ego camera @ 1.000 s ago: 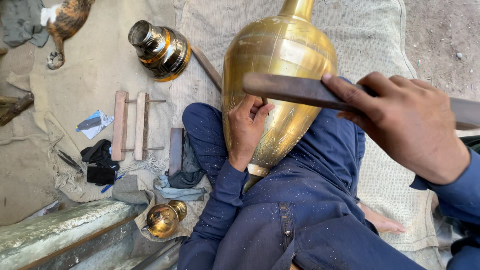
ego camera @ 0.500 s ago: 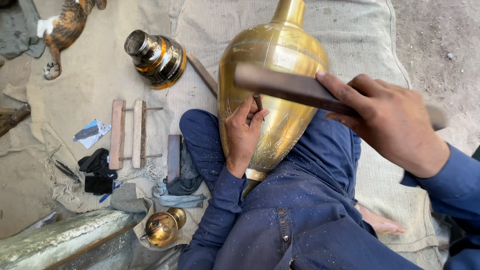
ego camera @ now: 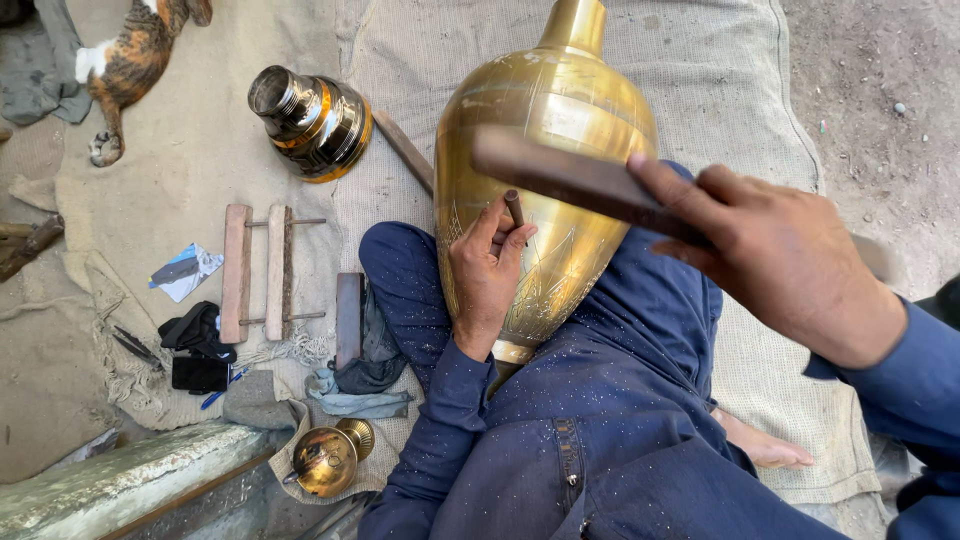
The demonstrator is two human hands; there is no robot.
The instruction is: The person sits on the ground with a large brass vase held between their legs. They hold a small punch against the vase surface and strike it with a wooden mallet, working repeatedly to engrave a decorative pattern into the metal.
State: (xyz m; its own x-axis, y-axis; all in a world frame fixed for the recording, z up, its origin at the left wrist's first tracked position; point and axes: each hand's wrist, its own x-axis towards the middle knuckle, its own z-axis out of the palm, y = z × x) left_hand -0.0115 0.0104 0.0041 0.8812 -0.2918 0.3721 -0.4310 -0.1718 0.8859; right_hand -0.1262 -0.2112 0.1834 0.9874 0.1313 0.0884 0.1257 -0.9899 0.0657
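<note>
Bare dirt ground (ego camera: 890,120) carries a coarse burlap mat (ego camera: 700,90) and a tan cloth (ego camera: 180,190). On them lie a dark brass vessel (ego camera: 312,120) on its side, two wooden slats (ego camera: 255,270), a small wooden block (ego camera: 349,320), crumpled rags (ego camera: 350,390) and a small brass pot (ego camera: 325,460). A cat (ego camera: 130,65) sprawls at the far left corner.

Left hand (ego camera: 487,275) with punch (ego camera: 514,208) on brass vase (ego camera: 560,110), right hand (ego camera: 775,255) gripping bar (ego camera: 570,178)

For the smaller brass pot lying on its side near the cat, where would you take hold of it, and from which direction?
Probably the narrow ribbed neck of the brass pot, which tapers toward its open mouth at the upper left. A hand coming from that mouth end, above the burlap mat, could wrap around the neck. The rounded body is wide, polished and likely slippery. The wooden stick crowds its right side.
</note>
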